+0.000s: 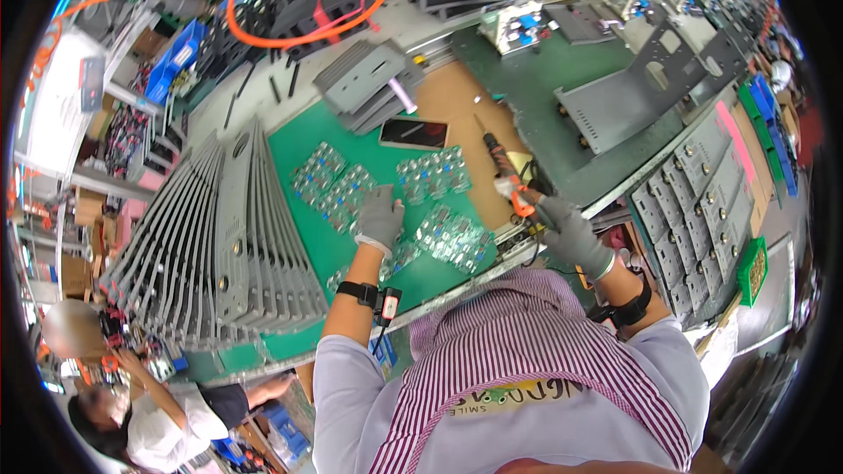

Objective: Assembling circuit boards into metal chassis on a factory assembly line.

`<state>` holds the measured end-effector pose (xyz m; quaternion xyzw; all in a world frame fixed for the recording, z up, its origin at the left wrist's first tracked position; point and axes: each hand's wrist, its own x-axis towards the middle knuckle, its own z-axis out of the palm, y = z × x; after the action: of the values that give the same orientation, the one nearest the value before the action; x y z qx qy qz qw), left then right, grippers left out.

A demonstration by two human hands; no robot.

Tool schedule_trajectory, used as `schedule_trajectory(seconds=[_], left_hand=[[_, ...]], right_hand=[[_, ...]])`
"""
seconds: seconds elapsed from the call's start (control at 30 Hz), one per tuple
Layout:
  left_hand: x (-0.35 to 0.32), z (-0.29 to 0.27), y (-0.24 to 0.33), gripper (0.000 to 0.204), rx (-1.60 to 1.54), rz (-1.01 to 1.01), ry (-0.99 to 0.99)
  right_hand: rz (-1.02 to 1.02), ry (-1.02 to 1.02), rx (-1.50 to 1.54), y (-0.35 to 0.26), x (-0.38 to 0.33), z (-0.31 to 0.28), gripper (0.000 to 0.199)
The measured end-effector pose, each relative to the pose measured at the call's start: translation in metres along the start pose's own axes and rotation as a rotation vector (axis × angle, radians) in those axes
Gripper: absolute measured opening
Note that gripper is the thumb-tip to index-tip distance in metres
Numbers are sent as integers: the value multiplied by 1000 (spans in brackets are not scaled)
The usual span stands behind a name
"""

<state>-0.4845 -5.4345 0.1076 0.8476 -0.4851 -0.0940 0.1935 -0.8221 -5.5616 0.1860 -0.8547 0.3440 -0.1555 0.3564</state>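
Observation:
My left hand (pixel 380 219), in a grey glove, rests over several small circuit boards in clear wrapping (pixel 353 191) on the green mat (pixel 329 250). Its thumb stands apart from the fingers, and I see nothing held in it. My right hand (pixel 572 235), also gloved in grey, closes at the orange rear end of a powered screwdriver (pixel 499 161). The long thin bit of that tool points away from me over a brown board (pixel 448 92). More wrapped circuit boards (pixel 453 237) lie between my hands. A dark phone (pixel 414 132) lies beyond them.
Grey metal panels stand fanned in a row (pixel 233 246) at the left. Flat grey plates (pixel 369 83) are stacked at the back. A large bent bracket (pixel 628 92) and a rack of plates (pixel 694 219) stand right. An orange hose (pixel 307 39) loops overhead. Another person (pixel 162 421) is lower left.

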Motion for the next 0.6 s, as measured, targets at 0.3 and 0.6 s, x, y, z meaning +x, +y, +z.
schedule_trajectory(seconds=[0.3, 0.6], left_hand=[[92, 52, 22, 74, 387, 126, -444], [91, 25, 21, 72, 261, 157, -298]], right_hand=[[351, -144, -7, 62, -25, -3, 67], [480, -261, 133, 64, 14, -16, 65]])
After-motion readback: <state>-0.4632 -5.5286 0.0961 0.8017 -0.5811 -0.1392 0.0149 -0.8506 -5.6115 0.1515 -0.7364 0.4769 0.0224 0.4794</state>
